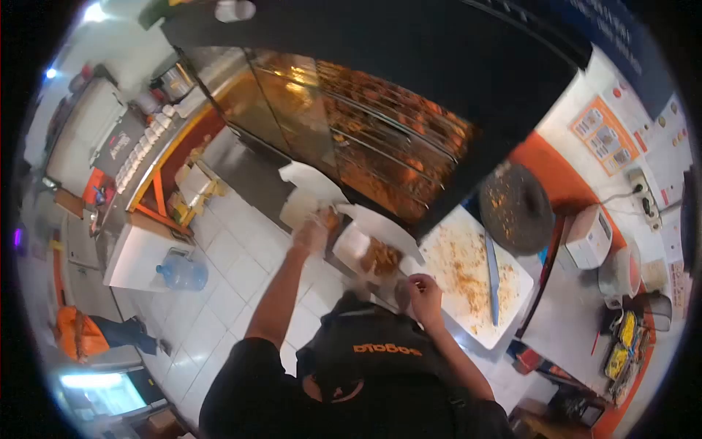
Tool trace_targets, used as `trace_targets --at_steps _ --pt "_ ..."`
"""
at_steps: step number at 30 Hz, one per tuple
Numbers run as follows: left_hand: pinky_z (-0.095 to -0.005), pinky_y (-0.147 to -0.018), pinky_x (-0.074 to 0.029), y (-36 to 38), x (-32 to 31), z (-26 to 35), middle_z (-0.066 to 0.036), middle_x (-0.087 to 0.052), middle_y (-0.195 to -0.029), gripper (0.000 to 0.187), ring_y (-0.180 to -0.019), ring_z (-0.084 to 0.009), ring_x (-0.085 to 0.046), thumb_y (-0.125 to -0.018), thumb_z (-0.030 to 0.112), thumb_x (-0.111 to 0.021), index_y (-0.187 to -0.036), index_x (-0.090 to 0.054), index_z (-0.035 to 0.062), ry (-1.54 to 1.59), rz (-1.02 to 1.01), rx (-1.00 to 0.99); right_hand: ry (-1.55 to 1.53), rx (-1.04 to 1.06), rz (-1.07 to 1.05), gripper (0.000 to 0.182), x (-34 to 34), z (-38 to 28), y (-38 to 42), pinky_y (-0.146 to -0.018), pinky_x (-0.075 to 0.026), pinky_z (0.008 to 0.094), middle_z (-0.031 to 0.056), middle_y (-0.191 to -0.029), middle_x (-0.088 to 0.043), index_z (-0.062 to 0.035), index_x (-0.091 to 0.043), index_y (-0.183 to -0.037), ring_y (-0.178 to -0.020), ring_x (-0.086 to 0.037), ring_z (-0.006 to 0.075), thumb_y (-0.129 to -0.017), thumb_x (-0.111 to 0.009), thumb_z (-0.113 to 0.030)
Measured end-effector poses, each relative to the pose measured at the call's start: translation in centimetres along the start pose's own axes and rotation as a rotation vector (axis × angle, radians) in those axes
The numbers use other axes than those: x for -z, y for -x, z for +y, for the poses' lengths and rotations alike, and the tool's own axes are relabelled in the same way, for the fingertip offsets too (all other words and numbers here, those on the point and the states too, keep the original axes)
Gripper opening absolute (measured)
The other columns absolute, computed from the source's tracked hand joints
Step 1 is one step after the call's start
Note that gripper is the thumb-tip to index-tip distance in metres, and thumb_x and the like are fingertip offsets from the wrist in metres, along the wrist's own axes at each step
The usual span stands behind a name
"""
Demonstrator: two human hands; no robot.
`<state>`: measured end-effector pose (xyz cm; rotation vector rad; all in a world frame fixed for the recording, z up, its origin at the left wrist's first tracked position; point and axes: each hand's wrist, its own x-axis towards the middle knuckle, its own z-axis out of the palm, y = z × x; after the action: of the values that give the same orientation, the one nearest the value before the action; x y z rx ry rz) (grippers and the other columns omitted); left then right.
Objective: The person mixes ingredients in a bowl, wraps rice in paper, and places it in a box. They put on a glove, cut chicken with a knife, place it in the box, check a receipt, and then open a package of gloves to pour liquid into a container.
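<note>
Orange lettering (387, 350) runs across the black garment of the person at the bottom middle; it appears mirrored and cannot be read for sure. Wall posters (604, 135) at the upper right carry print too small to read.

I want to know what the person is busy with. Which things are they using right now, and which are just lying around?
In use:
- left hand, gloved, holding a piece of food
- right hand by the box
- open white box with fried food

Just lying about:
- knife on the crumb-covered cutting board
- water jug on the floor
- dark round pan
</note>
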<state>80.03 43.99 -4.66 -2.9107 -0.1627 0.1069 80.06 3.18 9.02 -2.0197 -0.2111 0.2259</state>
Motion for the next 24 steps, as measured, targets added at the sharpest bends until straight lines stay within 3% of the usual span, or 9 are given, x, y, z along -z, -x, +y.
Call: trace_targets --at_steps 3,5,6,8,10,13,17,18,24 --pt "-0.0410 -0.098 -0.046 0.7 -1.6 2.5 -0.020 -0.060 -0.116 0.050 -0.107 -0.0299 -0.059 -0.089 0.018 -0.046 -0.135 -0.044 -0.0017 0.048 0.426 0.133 -0.182 0.101 -0.198 0.016 -2.6 -6.7 -1.7 -0.071 -0.052 0.0305 0.0118 -0.084 -0.068 0.0023 -0.065 -0.099 -0.075 -0.065 0.0186 -0.083 -0.063 -0.003" --pt "-0.0415 -0.105 -0.040 1.6 2.8 4.0 -0.020 -0.058 -0.120 0.047 -0.111 -0.0300 -0.056 -0.092 0.020 -0.044 -0.134 -0.046 0.0001 -0.175 0.388 0.079 -0.272 0.191 -0.296 0.019 -3.1 -14.6 -3.7 -0.073 -0.052 0.0309 0.0121 -0.086 -0.067 0.0017 -0.064 -0.102 -0.076 -0.064 0.0192 -0.083 -0.063 -0.003" --pt "-0.0427 -0.102 -0.042 2.1 4.2 5.3 -0.019 -0.059 -0.117 0.046 -0.108 -0.0304 -0.057 -0.093 0.022 -0.045 -0.134 -0.047 0.0020 0.318 0.387 0.232 -0.221 0.356 -0.282 0.022 -3.2 -18.3 -4.7 -0.076 -0.051 0.0300 0.0121 -0.097 -0.065 -0.0002 -0.064 -0.105 -0.084 -0.064 0.0187 -0.083 -0.062 0.000" --pt "-0.0443 -0.094 -0.045 3.0 6.6 6.7 -0.019 -0.060 -0.111 0.045 -0.103 -0.0311 -0.058 -0.093 0.025 -0.047 -0.133 -0.048 0.0049 0.700 0.390 0.325 -0.190 0.702 -0.233 0.028 -3.7 -25.7 -7.0 -0.085 -0.049 0.0312 0.0135 -0.115 -0.060 -0.0024 -0.064 -0.108 -0.101 -0.060 0.0202 -0.081 -0.061 0.003" --pt "-0.0450 -0.086 -0.048 3.7 8.1 7.1 -0.019 -0.060 -0.107 0.046 -0.097 -0.0320 -0.059 -0.092 0.027 -0.050 -0.134 -0.048 0.0070 0.468 0.423 0.239 -0.191 0.982 -0.155 0.032 -4.2 -33.1 -8.5 -0.095 -0.043 0.0379 0.0155 -0.127 -0.053 -0.0042 -0.064 -0.109 -0.113 -0.053 0.0288 -0.078 -0.062 0.002" --pt "-0.0474 -0.072 -0.048 2.5 6.2 7.8 -0.018 -0.062 -0.095 0.049 -0.086 -0.0334 -0.061 -0.091 0.030 -0.053 -0.135 -0.048 0.0073 0.670 0.257 0.284 -0.133 1.257 0.077 0.036 -6.6 -41.6 -10.7 -0.100 -0.038 0.0435 0.0183 -0.136 -0.044 -0.0067 -0.063 -0.110 -0.117 -0.047 0.0384 -0.075 -0.064 0.001" --pt "-0.0483 -0.064 -0.050 2.7 8.4 7.2 -0.017 -0.063 -0.082 0.050 -0.074 -0.0356 -0.063 -0.088 0.029 -0.056 -0.132 -0.049 0.0067 0.600 0.443 0.179 -0.092 1.182 0.243 0.035 -11.5 -46.9 -13.4 -0.095 -0.041 0.0458 0.0201 -0.130 -0.046 -0.0054 -0.063 -0.110 -0.110 -0.048 0.0402 -0.075 -0.066 -0.002" --pt "-0.0467 -0.065 -0.051 2.9 10.1 6.3 -0.018 -0.063 -0.086 0.051 -0.076 -0.0353 -0.064 -0.087 0.031 -0.058 -0.132 -0.050 0.0073 0.628 0.276 0.164 -0.095 1.178 0.315 0.035 -13.1 -47.3 -14.7 -0.093 -0.041 0.0463 0.0203 -0.128 -0.047 -0.0051 -0.063 -0.109 -0.108 -0.049 0.0399 -0.074 -0.067 -0.003" --pt "-0.0451 -0.067 -0.052 3.3 11.8 5.3 -0.016 -0.065 -0.086 0.048 -0.079 -0.0326 -0.065 -0.084 0.030 -0.060 -0.124 -0.054 0.0032 0.624 0.196 0.160 -0.165 1.022 0.434 0.031 -15.5 -49.0 -16.9 -0.091 -0.041 0.0456 0.0175 -0.107 -0.060 -0.0053 -0.066 -0.105 -0.103 -0.052 0.0366 -0.074 -0.069 -0.005"
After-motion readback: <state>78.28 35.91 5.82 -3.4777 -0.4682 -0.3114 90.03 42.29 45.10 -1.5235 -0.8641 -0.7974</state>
